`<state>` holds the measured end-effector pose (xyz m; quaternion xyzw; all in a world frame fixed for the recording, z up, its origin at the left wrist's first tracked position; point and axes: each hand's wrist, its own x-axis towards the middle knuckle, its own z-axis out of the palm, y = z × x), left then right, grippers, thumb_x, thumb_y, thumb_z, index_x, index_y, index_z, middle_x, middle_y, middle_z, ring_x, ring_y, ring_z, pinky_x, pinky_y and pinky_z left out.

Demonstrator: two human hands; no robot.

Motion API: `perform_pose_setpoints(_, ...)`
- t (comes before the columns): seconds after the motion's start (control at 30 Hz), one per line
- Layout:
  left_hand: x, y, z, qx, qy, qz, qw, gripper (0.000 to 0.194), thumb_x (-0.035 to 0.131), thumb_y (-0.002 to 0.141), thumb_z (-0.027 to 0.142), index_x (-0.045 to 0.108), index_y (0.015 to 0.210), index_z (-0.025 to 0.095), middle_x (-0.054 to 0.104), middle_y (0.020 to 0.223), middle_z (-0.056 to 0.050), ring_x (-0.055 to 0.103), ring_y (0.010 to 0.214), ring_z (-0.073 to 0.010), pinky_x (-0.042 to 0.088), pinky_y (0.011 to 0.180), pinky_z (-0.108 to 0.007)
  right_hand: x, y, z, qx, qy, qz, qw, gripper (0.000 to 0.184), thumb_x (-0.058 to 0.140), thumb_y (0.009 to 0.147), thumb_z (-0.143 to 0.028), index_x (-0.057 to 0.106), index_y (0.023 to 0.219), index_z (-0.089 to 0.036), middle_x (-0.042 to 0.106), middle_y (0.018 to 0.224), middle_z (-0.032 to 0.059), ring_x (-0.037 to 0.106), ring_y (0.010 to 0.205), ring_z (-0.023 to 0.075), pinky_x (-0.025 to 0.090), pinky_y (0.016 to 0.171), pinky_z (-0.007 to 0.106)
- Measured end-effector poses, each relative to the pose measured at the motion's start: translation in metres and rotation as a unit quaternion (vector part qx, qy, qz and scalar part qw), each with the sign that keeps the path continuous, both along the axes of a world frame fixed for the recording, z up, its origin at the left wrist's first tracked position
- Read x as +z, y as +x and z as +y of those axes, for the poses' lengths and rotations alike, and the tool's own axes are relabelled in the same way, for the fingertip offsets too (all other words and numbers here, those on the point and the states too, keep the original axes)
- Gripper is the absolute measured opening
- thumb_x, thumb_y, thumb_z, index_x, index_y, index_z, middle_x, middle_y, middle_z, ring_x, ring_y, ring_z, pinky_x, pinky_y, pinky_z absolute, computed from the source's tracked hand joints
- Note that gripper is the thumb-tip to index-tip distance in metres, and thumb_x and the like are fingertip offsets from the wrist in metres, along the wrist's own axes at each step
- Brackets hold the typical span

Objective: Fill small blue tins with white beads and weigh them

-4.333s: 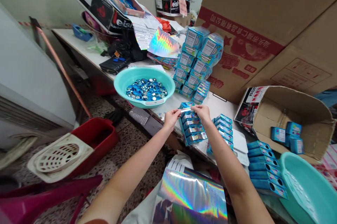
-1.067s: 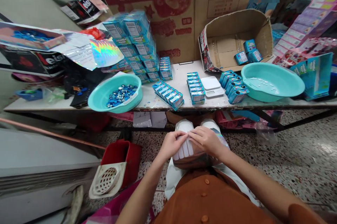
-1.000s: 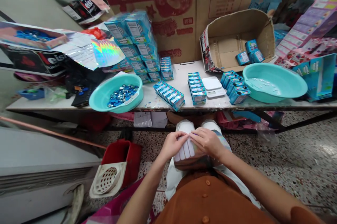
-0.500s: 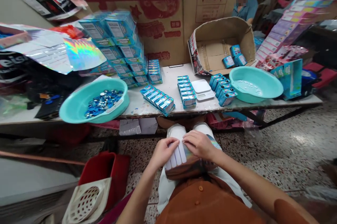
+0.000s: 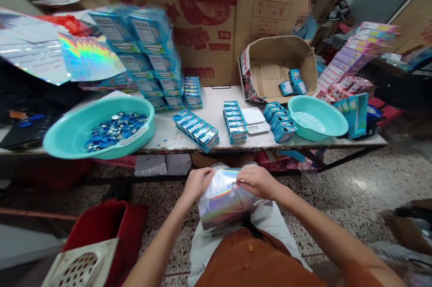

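A shiny holographic sticker sheet (image 5: 219,208) lies tilted over the person's lap, with glare hiding most of the pale strips on it. At its upper left edge my left hand (image 5: 198,183) pinches the sheet between thumb and fingers. My right hand (image 5: 259,182) is closed over the upper right part, fingers bent onto the sheet; its thumb is mostly hidden. Above the hands on the table stand a slanted row of small blue boxes (image 5: 195,129) and a straighter row of blue boxes (image 5: 235,121). Both hands are apart from these rows.
A turquoise basin (image 5: 60,136) of blue and silver caps stands left, beside stacked blue cartons (image 5: 148,60). Rightward are a white scale (image 5: 255,118), more boxes (image 5: 281,123), another basin (image 5: 332,132) and an open carton (image 5: 270,60). A red bucket (image 5: 135,228) is on the floor.
Both hands went from a box row on the table down to the lap. Since half a second ago they have spread apart, and the sheet's pale strips give way to a shiny surface. The view has shifted.
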<state>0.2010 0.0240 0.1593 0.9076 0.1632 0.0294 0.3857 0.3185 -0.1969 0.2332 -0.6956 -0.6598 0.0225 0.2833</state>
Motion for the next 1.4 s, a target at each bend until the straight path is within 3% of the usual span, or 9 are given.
perform_pose_setpoints(0.17,-0.044,0.022,0.016,0.017,0.145,0.022,0.989,0.027,0.045,0.087,0.028,0.07,0.09,0.02,0.071,0.092,-0.01,0.061,0.092,-0.0262,0.039,0.084,-0.036,0.035,0.023,0.016,-0.066,0.001,0.09,0.994,0.012,0.055,0.088,-0.023,0.066,0.083,-0.021,0.07,0.081,0.0028,0.063,0.077,0.0144,0.046,0.073,0.026)
perform_pose_setpoints(0.3,-0.054,0.021,0.022,0.1,0.197,-0.055,0.974,0.025,0.052,0.084,0.024,0.065,0.105,0.019,0.064,0.105,-0.012,0.053,0.106,-0.0285,0.039,0.091,-0.041,0.053,0.047,0.057,-0.134,-0.007,0.113,0.984,0.013,0.058,0.085,-0.027,0.069,0.08,-0.021,0.069,0.076,0.0015,0.062,0.07,0.0147,0.045,0.067,0.025)
perform_pose_setpoints(0.4,-0.045,0.012,0.025,0.136,0.167,-0.126,0.968,0.025,0.049,0.087,0.025,0.063,0.107,0.019,0.062,0.109,-0.01,0.051,0.109,-0.0265,0.038,0.096,-0.041,0.055,0.066,0.104,-0.15,-0.017,0.133,0.979,0.017,0.058,0.082,-0.03,0.07,0.078,-0.019,0.067,0.069,0.0013,0.057,0.062,0.0138,0.043,0.061,0.025)
perform_pose_setpoints(0.53,-0.019,0.005,0.036,0.235,0.074,-0.221,0.944,0.024,0.046,0.09,0.03,0.062,0.105,0.021,0.064,0.105,-0.007,0.053,0.106,-0.0226,0.039,0.097,-0.038,0.048,0.087,0.176,-0.153,-0.034,0.203,0.966,0.019,0.061,0.075,-0.032,0.069,0.074,-0.016,0.064,0.063,0.0006,0.053,0.057,0.0122,0.038,0.054,0.022)
perform_pose_setpoints(0.67,0.011,0.017,0.062,0.339,-0.085,-0.297,0.889,0.032,0.049,0.088,0.045,0.063,0.101,0.019,0.066,0.102,-0.008,0.058,0.101,-0.0212,0.042,0.092,-0.032,0.042,0.098,0.242,-0.142,-0.054,0.252,0.956,0.02,0.065,0.069,-0.034,0.068,0.07,-0.015,0.065,0.064,0.0012,0.055,0.058,0.0121,0.038,0.054,0.021)
perform_pose_setpoints(0.83,0.037,0.049,0.114,0.404,-0.3,-0.33,0.798,0.054,0.052,0.079,0.062,0.062,0.101,0.014,0.067,0.099,-0.01,0.061,0.093,-0.0197,0.045,0.08,-0.029,0.037,0.107,0.301,-0.128,-0.082,0.238,0.959,0.018,0.067,0.067,-0.033,0.068,0.067,-0.015,0.064,0.062,0.0008,0.054,0.057,0.0107,0.037,0.054,0.021)
perform_pose_setpoints(1.07,0.034,0.08,0.168,0.435,-0.397,-0.252,0.768,0.052,0.078,0.056,0.048,0.062,0.09,0.011,0.066,0.08,-0.007,0.061,0.073,-0.015,0.044,0.066,-0.026,0.02,0.124,0.345,-0.134,-0.112,0.253,0.951,0.019,0.07,0.064,-0.034,0.07,0.067,-0.015,0.061,0.057,-0.001,0.051,0.053,0.0095,0.036,0.051,0.02)
perform_pose_setpoints(1.17,0.028,0.085,0.177,0.438,-0.394,-0.28,0.758,0.044,0.08,0.053,0.043,0.063,0.079,0.012,0.063,0.068,-0.003,0.058,0.065,-0.0126,0.042,0.061,-0.024,0.011,0.133,0.354,-0.136,-0.117,0.276,0.944,0.018,0.071,0.061,-0.033,0.071,0.065,-0.015,0.061,0.055,-0.0007,0.05,0.051,0.0094,0.036,0.05,0.021)
perform_pose_setpoints(1.4,0.024,0.089,0.183,0.444,-0.393,-0.308,0.744,0.042,0.077,0.052,0.046,0.064,0.074,0.013,0.063,0.068,-0.002,0.056,0.064,-0.0108,0.041,0.062,-0.023,-0.003,0.146,0.364,-0.137,-0.121,0.321,0.929,0.019,0.076,0.057,-0.031,0.073,0.065,-0.014,0.066,0.061,0.0017,0.055,0.055,0.0107,0.038,0.05,0.02)
